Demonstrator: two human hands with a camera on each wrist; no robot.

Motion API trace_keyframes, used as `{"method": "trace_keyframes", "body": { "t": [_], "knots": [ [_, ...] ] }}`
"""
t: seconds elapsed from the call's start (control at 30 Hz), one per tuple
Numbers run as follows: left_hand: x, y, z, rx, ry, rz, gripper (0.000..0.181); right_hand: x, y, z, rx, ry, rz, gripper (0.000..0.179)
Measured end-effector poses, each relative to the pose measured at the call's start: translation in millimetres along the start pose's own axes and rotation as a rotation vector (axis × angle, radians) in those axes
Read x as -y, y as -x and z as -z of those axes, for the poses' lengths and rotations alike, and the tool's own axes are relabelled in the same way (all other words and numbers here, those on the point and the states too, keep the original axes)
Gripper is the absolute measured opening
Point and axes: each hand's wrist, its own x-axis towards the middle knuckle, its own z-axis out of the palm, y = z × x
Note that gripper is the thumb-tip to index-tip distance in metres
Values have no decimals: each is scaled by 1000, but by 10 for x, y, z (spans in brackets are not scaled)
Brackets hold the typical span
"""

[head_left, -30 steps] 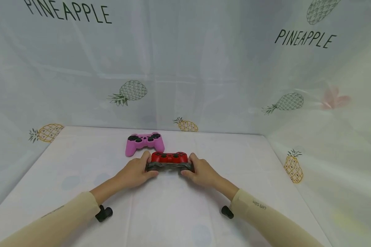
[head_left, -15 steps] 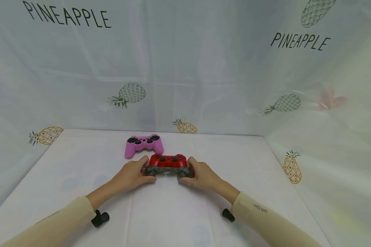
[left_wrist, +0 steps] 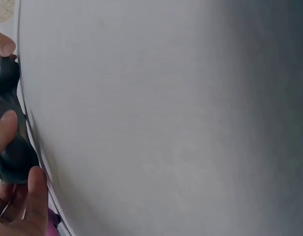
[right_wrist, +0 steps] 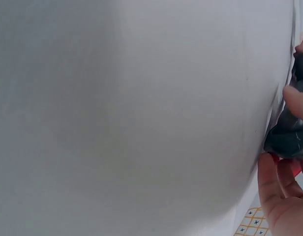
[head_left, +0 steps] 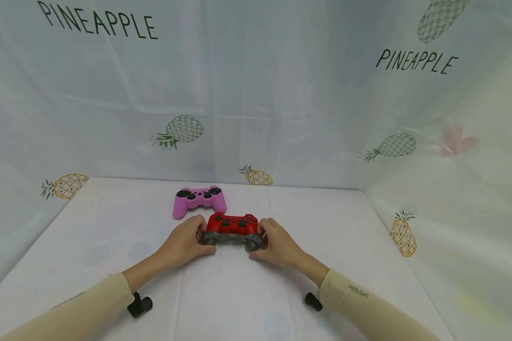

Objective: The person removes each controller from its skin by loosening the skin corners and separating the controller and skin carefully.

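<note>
A red game controller [head_left: 232, 223] is between the two hands in the head view, close over the white table. Along its near side and handles runs a dark grey mottled part [head_left: 229, 238]. My left hand [head_left: 187, 240] grips its left end, thumb in front and fingers behind. Holding the right end is my right hand [head_left: 278, 244], with its thumb at the lower edge. The dark handles [left_wrist: 16, 160] show between thumb and fingers in the left wrist view; a dark handle [right_wrist: 289, 140] also shows in the right wrist view. The controller's underside is hidden in the head view.
A pink game controller [head_left: 199, 199] with black buttons lies just behind the left hand. The white-covered table [head_left: 324, 222] ends at a curtain [head_left: 256, 94] printed with pineapples. A small black device [head_left: 140, 305] sits below each wrist.
The red controller has tilted, so more of its red face and buttons shows. Both hands have kept hold of its ends. The pink controller stays in place.
</note>
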Motion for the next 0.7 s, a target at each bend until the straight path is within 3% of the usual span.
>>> {"method": "trace_keyframes", "body": {
  "t": [0.1, 0.27, 0.7],
  "knots": [
    [2, -6, -19, -16, -14, -2, 55, 13, 4, -15, -30, 14, 2, 54],
    [-1, -20, -38, 10, -60, -12, 60, 17, 14, -26, -68, 34, 11, 52],
    [-29, -88, 10, 63, -149, -29, 56, -12, -64, -27, -71, 29, 1, 44]
  ]
}}
